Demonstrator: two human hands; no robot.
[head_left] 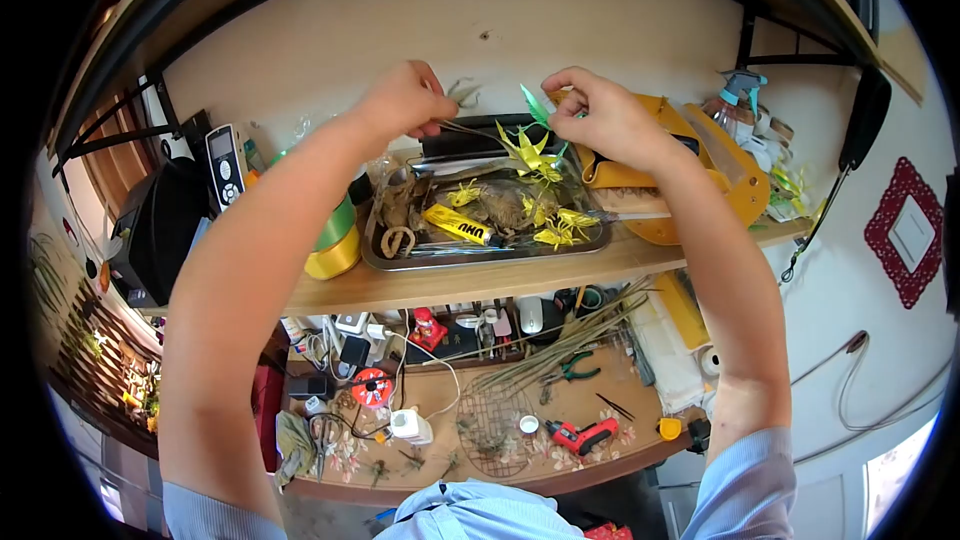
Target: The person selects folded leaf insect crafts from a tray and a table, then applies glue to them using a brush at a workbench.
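My left hand (pixel 405 102) is closed in a pinch on thin brown stems (pixel 478 132) that slant down to the right. At their far end is a spiky yellow folded-strip figure (pixel 528 152). My right hand (pixel 600 120) has its fingertips closed at a bright green pointed strip (pixel 536 106), just above that figure. Below both hands a metal tray (pixel 450 262) sits on the wooden shelf. It holds a yellow UHU glue tube (pixel 460 224), smaller yellow folded figures (pixel 560 230), a coil of tan cord (pixel 398 241) and dry brown fibres.
Ribbon rolls (pixel 335 252) stand left of the tray, and a yellow-orange tool pouch (pixel 735 170) lies right. A spray bottle (pixel 735 100) is farther right. On the lower desk are a red and black tool (pixel 582 436), green-handled pliers (pixel 575 368), a white adapter (pixel 410 427) and cables.
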